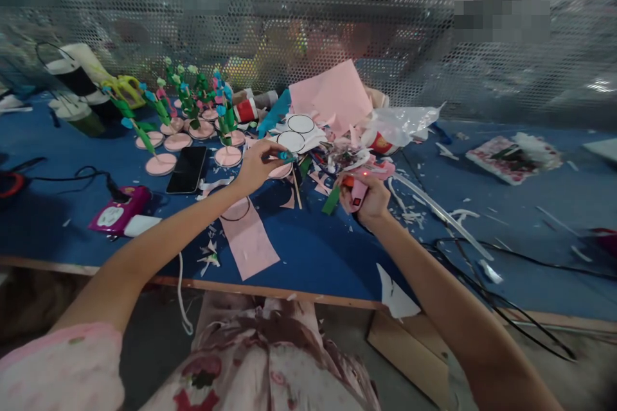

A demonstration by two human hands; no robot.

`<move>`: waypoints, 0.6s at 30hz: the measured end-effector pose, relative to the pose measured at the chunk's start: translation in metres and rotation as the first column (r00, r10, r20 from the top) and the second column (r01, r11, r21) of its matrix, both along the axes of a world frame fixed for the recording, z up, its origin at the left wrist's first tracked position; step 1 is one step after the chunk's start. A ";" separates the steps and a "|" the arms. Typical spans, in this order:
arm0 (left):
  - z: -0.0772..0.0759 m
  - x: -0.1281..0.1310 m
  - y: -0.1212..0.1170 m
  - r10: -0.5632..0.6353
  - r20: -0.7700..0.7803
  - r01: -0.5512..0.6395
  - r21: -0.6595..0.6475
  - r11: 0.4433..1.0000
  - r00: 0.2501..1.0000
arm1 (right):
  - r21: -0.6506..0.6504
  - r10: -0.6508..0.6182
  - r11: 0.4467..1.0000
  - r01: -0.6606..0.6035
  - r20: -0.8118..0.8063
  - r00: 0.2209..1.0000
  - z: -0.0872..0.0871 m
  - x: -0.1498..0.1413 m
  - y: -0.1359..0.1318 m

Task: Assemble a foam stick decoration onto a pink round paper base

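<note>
My left hand (260,166) pinches a small blue paper flower (286,156) over the middle of the table. A thin wooden stick (297,187) runs down below it; I cannot tell whether the two are joined. A round pink base (280,171) lies partly hidden behind these fingers. My right hand (370,200) is wrapped round a pink hot glue gun (358,192), its orange nozzle toward the left hand. From the gun's back a long clear glue stick (441,213) sticks out to the right. Beside the nozzle is a green paper strip (331,201).
Paper flowers on round pink bases (227,156) stand at left, near a black phone (187,169) and a purple power strip (119,210). Pink paper (250,241) lies in front. Scraps and a plastic bag (407,123) crowd the centre; cables (477,282) trail right. Perforated metal (328,32) stands behind.
</note>
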State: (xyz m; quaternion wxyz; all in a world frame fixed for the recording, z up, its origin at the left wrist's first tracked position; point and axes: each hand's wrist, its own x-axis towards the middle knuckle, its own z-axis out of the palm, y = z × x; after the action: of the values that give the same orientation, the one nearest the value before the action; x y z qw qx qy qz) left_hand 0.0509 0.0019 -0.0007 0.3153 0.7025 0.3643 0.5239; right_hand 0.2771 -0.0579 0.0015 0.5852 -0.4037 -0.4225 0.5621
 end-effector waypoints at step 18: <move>-0.018 0.003 0.001 -0.078 0.519 0.327 -0.407 0.853 0.851 | 0.091 -0.032 0.996 0.028 0.047 0.998 0.008 -0.007 -0.007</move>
State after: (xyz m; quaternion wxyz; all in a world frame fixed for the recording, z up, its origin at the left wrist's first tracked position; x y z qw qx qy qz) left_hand 0.0542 0.0033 -0.0185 0.6157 0.4832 0.3133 0.5379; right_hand 0.2703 -0.0649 0.0096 0.6007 -0.3969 -0.4555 0.5237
